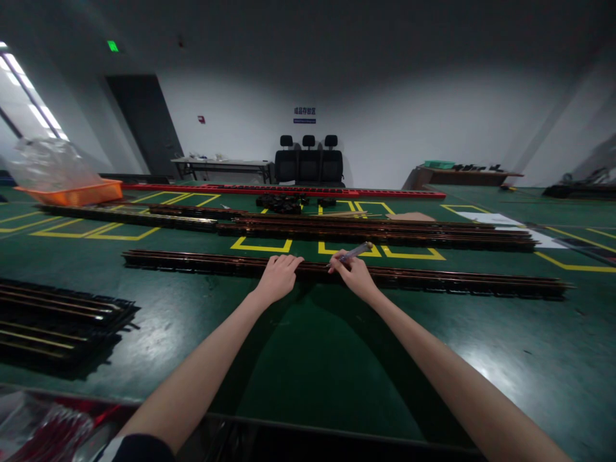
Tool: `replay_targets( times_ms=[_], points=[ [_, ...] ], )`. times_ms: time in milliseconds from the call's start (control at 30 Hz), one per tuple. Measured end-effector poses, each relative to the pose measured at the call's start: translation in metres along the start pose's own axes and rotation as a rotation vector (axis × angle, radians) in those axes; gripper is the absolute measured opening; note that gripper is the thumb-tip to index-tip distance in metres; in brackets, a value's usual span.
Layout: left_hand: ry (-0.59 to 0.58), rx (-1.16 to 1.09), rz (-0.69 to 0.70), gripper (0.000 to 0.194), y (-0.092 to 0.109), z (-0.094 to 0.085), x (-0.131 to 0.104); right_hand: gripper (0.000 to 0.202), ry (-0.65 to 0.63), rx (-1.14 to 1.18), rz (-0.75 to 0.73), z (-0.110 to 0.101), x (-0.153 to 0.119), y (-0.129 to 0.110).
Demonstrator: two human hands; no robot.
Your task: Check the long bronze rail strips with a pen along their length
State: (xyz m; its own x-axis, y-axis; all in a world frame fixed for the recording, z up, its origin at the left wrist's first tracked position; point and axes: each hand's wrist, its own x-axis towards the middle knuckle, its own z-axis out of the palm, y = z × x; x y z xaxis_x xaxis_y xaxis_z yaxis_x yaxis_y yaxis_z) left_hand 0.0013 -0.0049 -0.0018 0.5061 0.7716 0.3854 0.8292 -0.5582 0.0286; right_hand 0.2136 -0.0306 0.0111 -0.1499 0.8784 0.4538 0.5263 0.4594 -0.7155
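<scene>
A long dark rail assembly with copper-coloured bars lies across the green table in front of me. My left hand rests on its middle, fingers bent over the rail; the thumb is largely hidden. Just to the right, my right hand is closed around a pen-like tool with a pale translucent barrel. The tool slants, its thin tip down at the rail between my hands. Whether the tip touches the rail I cannot tell.
More rail assemblies lie behind, and a stack of them sits at the near left. Beyond are a pile of black parts, a red strip, white sheets and an orange tray with a plastic bag.
</scene>
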Motion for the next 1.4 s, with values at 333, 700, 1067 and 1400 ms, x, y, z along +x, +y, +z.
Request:
replay_targets(
  times_ms=[333, 700, 1067, 1400],
  points=[
    [0.009, 0.01, 0.005, 0.043, -0.0022, 0.0039, 0.0001, 0.018, 0.007, -0.013, -0.014, 0.0, 0.0002, 0.0009],
    [0.016, 0.011, 0.009, 0.044, -0.0014, 0.002, -0.0007, 0.018, 0.004, -0.009, -0.007, -0.0004, -0.0004, -0.0016],
    [0.01, 0.006, 0.007, 0.044, -0.0034, 0.0048, -0.0008, 0.017, 0.009, -0.009, -0.009, 0.0003, -0.0002, 0.0005],
    [0.009, 0.022, 0.01, 0.043, -0.0025, 0.004, -0.0003, 0.02, 0.029, -0.004, -0.021, 0.0027, 0.0017, 0.0047]
  ],
)
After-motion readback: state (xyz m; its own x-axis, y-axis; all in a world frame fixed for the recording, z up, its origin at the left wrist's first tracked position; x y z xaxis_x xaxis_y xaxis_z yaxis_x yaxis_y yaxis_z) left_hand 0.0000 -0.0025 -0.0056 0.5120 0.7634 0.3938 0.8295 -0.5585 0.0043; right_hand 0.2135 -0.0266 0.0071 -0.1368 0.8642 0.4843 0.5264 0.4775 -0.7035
